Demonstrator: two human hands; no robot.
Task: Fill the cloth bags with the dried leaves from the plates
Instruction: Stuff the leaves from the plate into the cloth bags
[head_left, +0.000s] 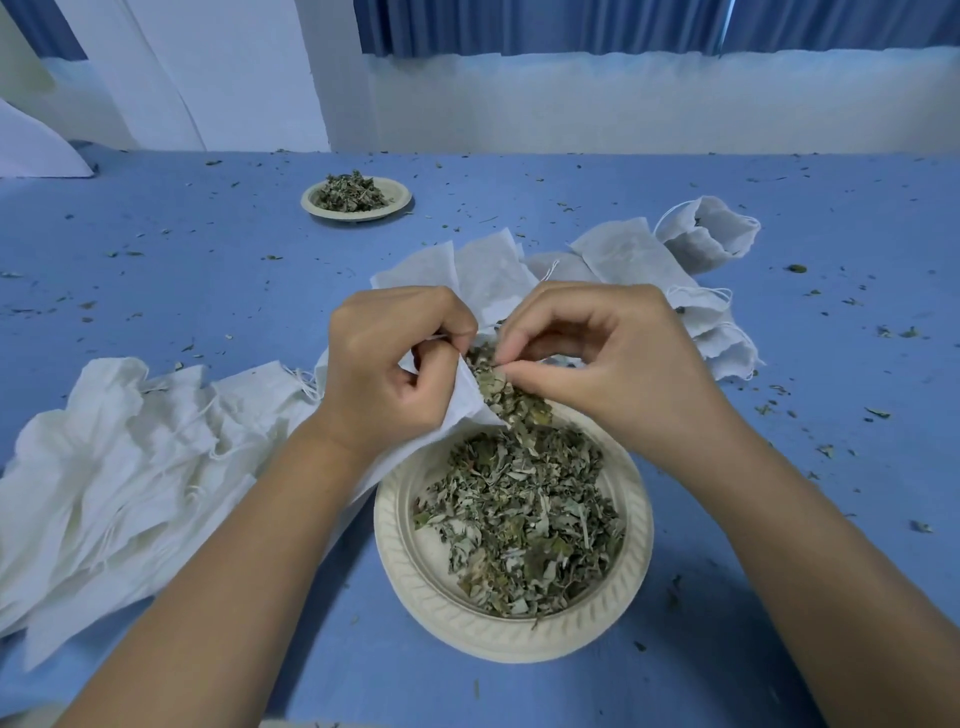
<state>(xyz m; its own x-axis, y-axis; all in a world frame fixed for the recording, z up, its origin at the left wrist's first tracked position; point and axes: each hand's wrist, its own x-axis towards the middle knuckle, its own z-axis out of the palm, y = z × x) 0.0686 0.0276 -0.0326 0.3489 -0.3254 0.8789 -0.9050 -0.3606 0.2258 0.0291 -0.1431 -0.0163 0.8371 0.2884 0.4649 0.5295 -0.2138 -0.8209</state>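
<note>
A blue-covered table (208, 234), strewn with small leaf crumbs, runs back to a white wall (623, 104) under blue curtains (519, 26). On the left lies a rumpled heap of white drawstring bags (104, 467). Behind the hands a second pile of flat white bags (618, 254) fans out, partly hidden by the knuckles, with one puffed, open-mouthed bag (711, 234) at its far right end. Far back, well apart from the rest, sits a small cream plate (400, 200) carrying its own mound of leaves. Both forearms come in from the bottom edge and meet above the far rim of a round cream moulded plate (509, 639) (it lies directly in front of the person). The left hand (384, 364) has its fingers curled tight, thumb and forefinger pinching the rim of a white cloth bag (462, 402) and holding its mouth open toward the right. The right hand (597, 358) is arched, thumb and fingertips closed on a clump of leaves (498, 389) right at that mouth. The bag hangs down under the left wrist to the plate's left rim, its opening crowded with leaf. On the plate, crumpled dried green leaves (519, 519) cover the middle and right, leaving the left of the well bare.
</note>
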